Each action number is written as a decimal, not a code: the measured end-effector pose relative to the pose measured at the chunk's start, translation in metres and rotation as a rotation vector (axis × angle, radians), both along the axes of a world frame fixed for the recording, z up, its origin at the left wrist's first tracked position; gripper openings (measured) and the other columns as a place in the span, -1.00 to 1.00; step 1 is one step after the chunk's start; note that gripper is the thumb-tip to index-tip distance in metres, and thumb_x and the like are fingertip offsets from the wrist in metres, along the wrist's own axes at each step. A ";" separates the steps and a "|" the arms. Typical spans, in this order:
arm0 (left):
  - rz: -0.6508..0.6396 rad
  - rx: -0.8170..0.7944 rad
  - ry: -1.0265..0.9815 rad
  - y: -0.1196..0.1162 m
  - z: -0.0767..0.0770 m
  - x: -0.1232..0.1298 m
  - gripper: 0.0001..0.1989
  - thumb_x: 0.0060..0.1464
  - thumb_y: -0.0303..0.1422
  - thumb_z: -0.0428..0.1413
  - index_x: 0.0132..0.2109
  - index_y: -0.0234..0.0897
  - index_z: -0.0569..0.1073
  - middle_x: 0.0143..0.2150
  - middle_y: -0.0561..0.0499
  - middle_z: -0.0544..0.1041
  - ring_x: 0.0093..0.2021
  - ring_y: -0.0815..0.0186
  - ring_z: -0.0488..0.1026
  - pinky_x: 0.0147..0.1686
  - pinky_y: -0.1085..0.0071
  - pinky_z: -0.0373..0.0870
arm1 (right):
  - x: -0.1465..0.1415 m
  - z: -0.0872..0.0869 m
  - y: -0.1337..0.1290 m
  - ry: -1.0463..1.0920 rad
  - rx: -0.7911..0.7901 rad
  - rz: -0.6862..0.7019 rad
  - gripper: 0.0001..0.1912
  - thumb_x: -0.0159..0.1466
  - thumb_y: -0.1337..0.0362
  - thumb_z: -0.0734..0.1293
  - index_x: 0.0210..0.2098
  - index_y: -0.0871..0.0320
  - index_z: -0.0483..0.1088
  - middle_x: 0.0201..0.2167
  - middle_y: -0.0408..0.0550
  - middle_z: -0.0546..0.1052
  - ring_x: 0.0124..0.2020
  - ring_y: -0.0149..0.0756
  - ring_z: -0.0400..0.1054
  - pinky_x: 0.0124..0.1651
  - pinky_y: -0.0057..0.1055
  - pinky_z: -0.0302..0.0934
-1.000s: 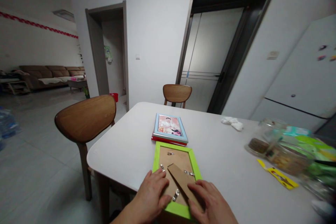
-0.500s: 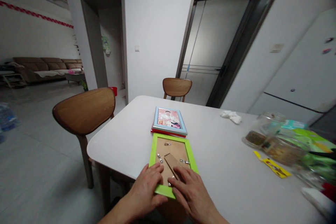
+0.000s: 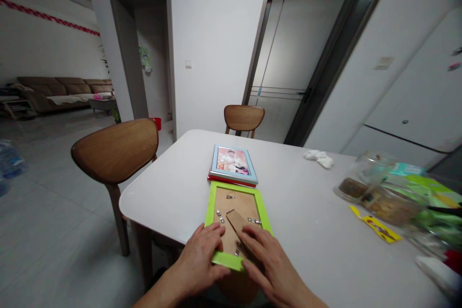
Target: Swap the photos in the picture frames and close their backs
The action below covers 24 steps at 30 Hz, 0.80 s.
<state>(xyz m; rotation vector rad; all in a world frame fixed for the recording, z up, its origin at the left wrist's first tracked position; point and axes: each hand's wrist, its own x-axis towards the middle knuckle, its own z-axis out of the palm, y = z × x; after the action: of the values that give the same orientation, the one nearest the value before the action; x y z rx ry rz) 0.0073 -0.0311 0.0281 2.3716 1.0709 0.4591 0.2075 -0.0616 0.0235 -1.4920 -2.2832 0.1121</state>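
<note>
Left hand: I have it point(image 3: 202, 255) closed on the green frame's near left corner, fingers over the left rail, thumb at the near edge.
Right hand: I see it point(image 3: 269, 260) with fingers on the brown stand point(image 3: 235, 220) and thumb by the near right corner; I cannot tell whether it grips.
Green frame: it point(image 3: 265, 211) lies back up at the table's near edge, metal clips point(image 3: 220, 216) on its brown backing point(image 3: 249, 202).
Blue frame: it point(image 3: 253, 166) lies picture up on a red one point(image 3: 231, 182), just beyond the green.
Table: on its white top point(image 3: 162, 187), to my right, are a yellow packet point(image 3: 381, 229), clear jars point(image 3: 368, 178) and, farther off, crumpled white tissue point(image 3: 319, 158).
Chairs: one wooden back point(image 3: 119, 149) at my left, another point(image 3: 244, 117) beyond the far edge.
</note>
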 end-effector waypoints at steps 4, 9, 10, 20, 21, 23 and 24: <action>0.012 0.004 0.005 0.000 -0.001 0.000 -0.69 -0.23 -0.32 0.16 -0.26 -0.25 0.33 0.11 -0.07 0.23 0.15 0.23 0.04 0.11 0.20 -0.12 | 0.011 -0.004 0.019 -0.028 0.029 -0.300 -0.64 0.16 0.25 0.07 -0.12 0.23 0.31 -0.13 0.11 0.32 -0.10 -0.16 0.15 -0.06 -0.25 0.07; 0.020 0.002 0.018 0.000 -0.002 0.002 -0.68 -0.22 -0.28 0.16 -0.25 -0.26 0.32 0.11 -0.10 0.23 0.14 0.20 0.05 0.11 0.17 -0.12 | 0.012 0.002 0.030 -0.074 0.004 -0.376 -0.68 0.16 0.32 0.05 -0.26 0.23 0.39 -0.22 0.10 0.34 -0.17 -0.19 0.16 -0.09 -0.31 0.08; 0.019 0.010 0.021 0.000 -0.002 0.002 -0.67 -0.21 -0.28 0.16 -0.24 -0.26 0.32 0.11 -0.10 0.23 0.14 0.20 0.05 0.11 0.17 -0.12 | 0.012 0.003 0.030 -0.075 0.000 -0.365 -0.69 0.16 0.33 0.06 -0.28 0.22 0.39 -0.22 0.09 0.34 -0.17 -0.20 0.16 -0.09 -0.32 0.08; 0.010 0.047 -0.019 -0.001 -0.006 0.000 -0.67 -0.21 -0.31 0.16 -0.23 -0.28 0.32 0.10 -0.11 0.24 0.13 0.20 0.07 0.11 0.18 -0.08 | 0.009 0.004 0.029 -0.117 -0.003 -0.324 -0.71 0.16 0.29 0.09 -0.26 0.20 0.38 -0.19 0.07 0.36 -0.14 -0.18 0.15 -0.10 -0.29 0.06; 0.005 0.053 -0.028 -0.001 -0.007 0.000 -0.68 -0.21 -0.31 0.16 -0.24 -0.28 0.32 0.10 -0.11 0.24 0.13 0.20 0.07 0.11 0.18 -0.08 | 0.006 0.005 0.030 -0.109 -0.004 -0.312 -0.71 0.16 0.29 0.09 -0.24 0.19 0.38 -0.17 0.07 0.36 -0.13 -0.17 0.15 -0.10 -0.28 0.05; 0.000 0.067 -0.048 -0.002 -0.008 -0.001 -0.69 -0.19 -0.30 0.15 -0.24 -0.28 0.32 0.09 -0.12 0.25 0.13 0.20 0.09 0.11 0.17 -0.09 | -0.005 0.008 0.033 -0.069 -0.008 -0.252 -0.71 0.16 0.30 0.09 -0.22 0.17 0.37 -0.16 0.05 0.35 -0.11 -0.19 0.15 -0.08 -0.30 0.04; -0.001 0.072 -0.058 -0.002 -0.009 -0.001 -0.70 -0.18 -0.30 0.14 -0.24 -0.29 0.32 0.08 -0.12 0.26 0.12 0.20 0.09 0.11 0.17 -0.09 | -0.012 0.009 0.036 -0.045 -0.014 -0.209 -0.71 0.16 0.31 0.08 -0.21 0.16 0.37 -0.15 0.04 0.35 -0.11 -0.21 0.14 -0.07 -0.31 0.03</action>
<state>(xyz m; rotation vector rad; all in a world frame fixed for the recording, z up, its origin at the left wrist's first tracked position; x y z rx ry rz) 0.0063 -0.0333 0.0192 2.4053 1.0437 0.5720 0.1957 -0.0260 0.0328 -1.7459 -2.1482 0.0347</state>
